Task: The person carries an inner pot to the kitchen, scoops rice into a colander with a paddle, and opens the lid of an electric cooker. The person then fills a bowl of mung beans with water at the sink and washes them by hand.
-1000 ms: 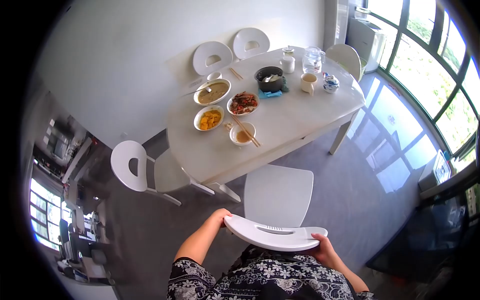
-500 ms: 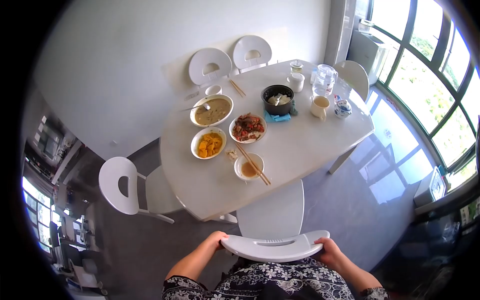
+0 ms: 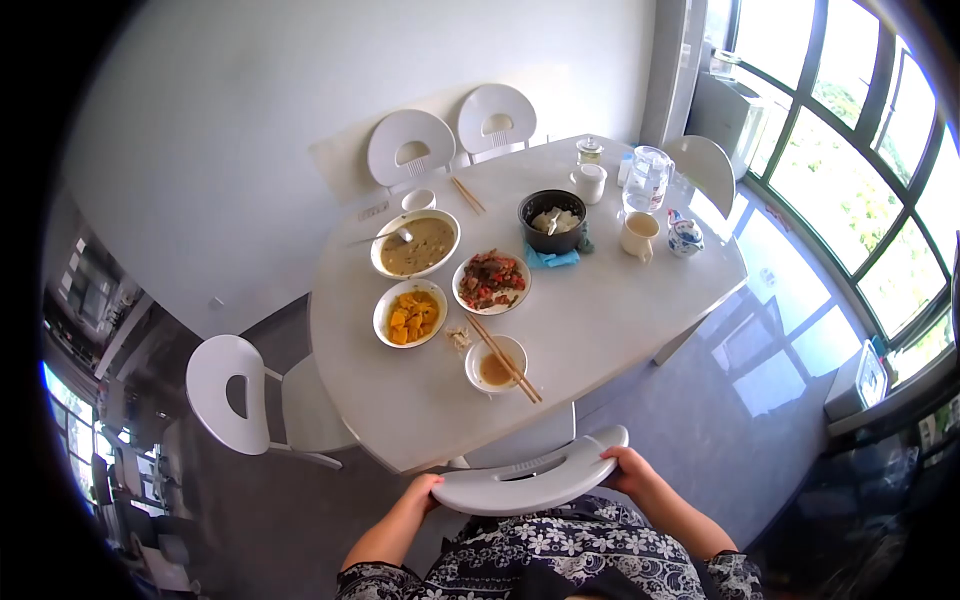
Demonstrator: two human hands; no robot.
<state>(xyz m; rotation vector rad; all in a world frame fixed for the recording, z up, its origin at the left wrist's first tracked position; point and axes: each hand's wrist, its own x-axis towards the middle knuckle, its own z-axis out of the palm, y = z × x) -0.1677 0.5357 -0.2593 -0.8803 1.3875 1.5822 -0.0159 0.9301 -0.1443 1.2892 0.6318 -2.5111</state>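
A white chair [image 3: 530, 484] stands right in front of me, its curved backrest toward my body and its seat partly under the table [image 3: 600, 340]. My left hand [image 3: 424, 492] grips the left end of the backrest. At the right end, my right hand [image 3: 627, 470] is closed around the edge, thumb on top. Nearest on the table is a bowl [image 3: 497, 364] of brownish liquid with chopsticks [image 3: 507, 362] resting across it. Beyond it are a bowl of orange chunks [image 3: 411, 313], a plate of red-and-dark food [image 3: 491, 281] and a large bowl of soup [image 3: 415, 243] with a spoon.
A black pot of rice [image 3: 553, 220] sits on a blue cloth. Right of it are a mug [image 3: 640, 235], a small teapot [image 3: 685, 237] and a clear pitcher [image 3: 649, 180]. Another white chair [image 3: 235, 393] is at the left; two chairs [image 3: 411, 147] stand by the wall. Windows [image 3: 850, 150] line the right.
The chair has moved forward, more of its seat now under the table, and its backrest has turned, the right end farther forward. Both hands stay on it.
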